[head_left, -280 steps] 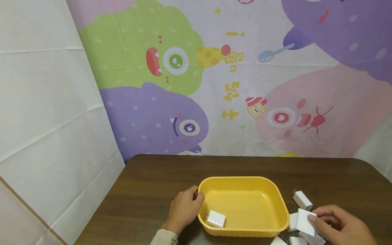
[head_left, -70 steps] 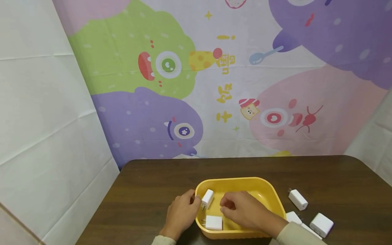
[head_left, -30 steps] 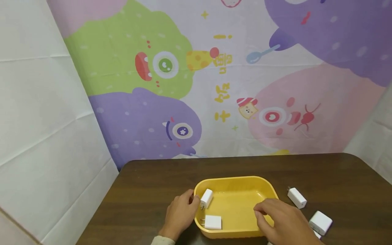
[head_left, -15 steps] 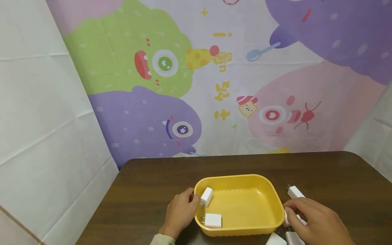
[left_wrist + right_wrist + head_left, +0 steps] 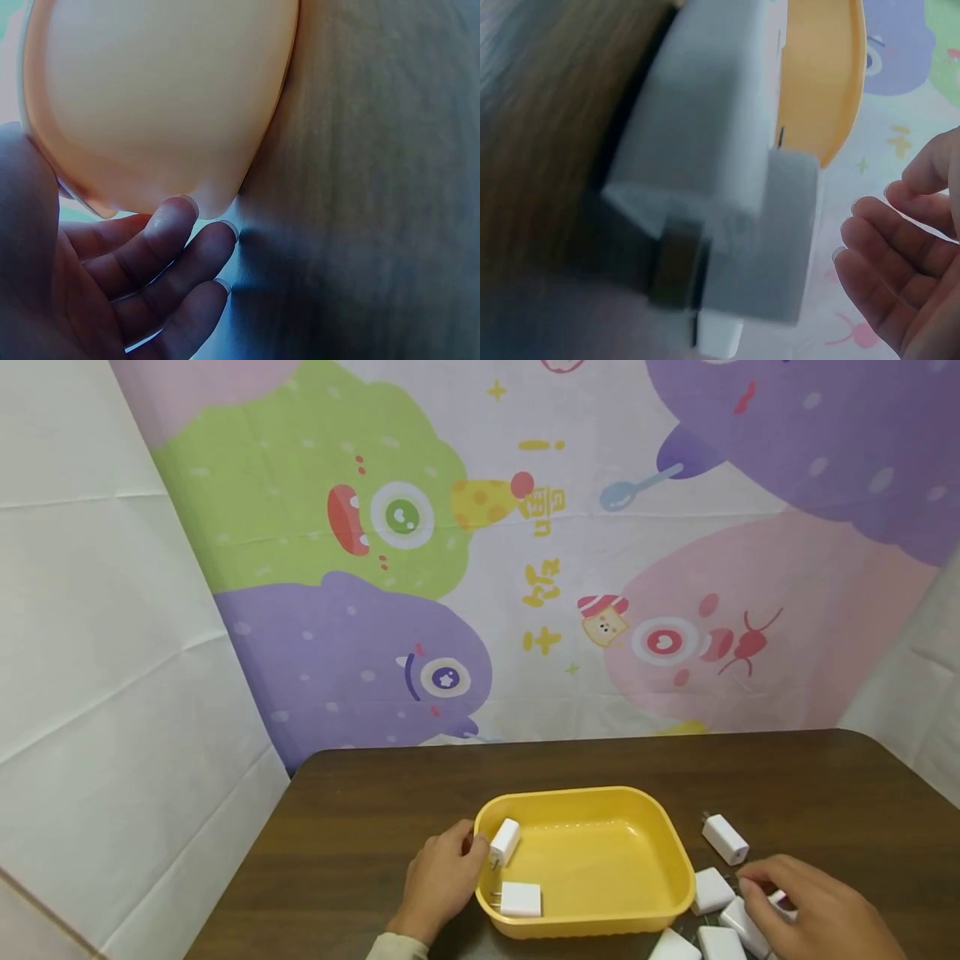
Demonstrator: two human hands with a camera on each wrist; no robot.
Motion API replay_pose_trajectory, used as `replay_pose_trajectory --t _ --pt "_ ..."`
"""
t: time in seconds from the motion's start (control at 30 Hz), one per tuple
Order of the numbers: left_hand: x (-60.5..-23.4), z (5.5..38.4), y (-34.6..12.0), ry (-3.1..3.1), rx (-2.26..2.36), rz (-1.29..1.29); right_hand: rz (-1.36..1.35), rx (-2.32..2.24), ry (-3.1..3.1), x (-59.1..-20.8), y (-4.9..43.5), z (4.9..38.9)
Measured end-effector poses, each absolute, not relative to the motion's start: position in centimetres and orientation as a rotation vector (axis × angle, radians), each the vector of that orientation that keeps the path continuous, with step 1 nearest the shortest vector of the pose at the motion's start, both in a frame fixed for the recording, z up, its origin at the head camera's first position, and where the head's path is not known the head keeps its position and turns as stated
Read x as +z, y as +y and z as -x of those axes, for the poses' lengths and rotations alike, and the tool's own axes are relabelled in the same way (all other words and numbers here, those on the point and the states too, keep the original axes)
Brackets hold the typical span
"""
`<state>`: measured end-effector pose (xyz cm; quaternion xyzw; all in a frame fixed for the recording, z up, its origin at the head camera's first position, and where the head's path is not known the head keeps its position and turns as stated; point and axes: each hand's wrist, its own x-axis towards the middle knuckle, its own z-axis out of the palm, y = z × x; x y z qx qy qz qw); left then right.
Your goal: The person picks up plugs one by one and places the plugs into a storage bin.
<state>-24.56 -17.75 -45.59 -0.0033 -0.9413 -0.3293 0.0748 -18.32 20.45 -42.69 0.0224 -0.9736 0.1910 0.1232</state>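
My left hand (image 5: 442,877) grips the left rim of a yellow plastic basin (image 5: 585,922), thumb at the rim and fingers (image 5: 171,225) against the outer wall. Two white plug chargers lie inside: one charger (image 5: 505,842) at the far left, another charger (image 5: 520,900) at the near left, its prongs toward the wall. Right of the basin, my right hand (image 5: 817,906) hovers over loose white chargers (image 5: 711,891), partly hiding some. In the right wrist view its loosely bent fingers (image 5: 877,232) hold nothing, apart from a large, near charger (image 5: 705,105).
A lone charger (image 5: 725,839) lies farther back, right of the basin. More chargers (image 5: 722,943) are at the near edge of the view, some cut off. The dark wooden table (image 5: 375,802) meets a cartoon-print cloth (image 5: 555,685) behind and a white cloth (image 5: 150,693) at left.
The basin held one charger at first and now holds two. My right hand has left the basin and moved right, over the loose chargers. The left hand stays at the rim.
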Motion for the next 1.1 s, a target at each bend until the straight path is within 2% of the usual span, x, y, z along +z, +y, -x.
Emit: replay_pose_trajectory --t 0.43,1.1 --pt "-45.5 24.6 -17.7 -2.835 -1.011 0.015 0.063 0.563 -3.047 -44.7 23.6 19.8" --pt "-45.3 24.4 -17.7 -2.834 -1.008 -0.004 0.039 0.504 -3.247 -45.0 24.7 20.7"
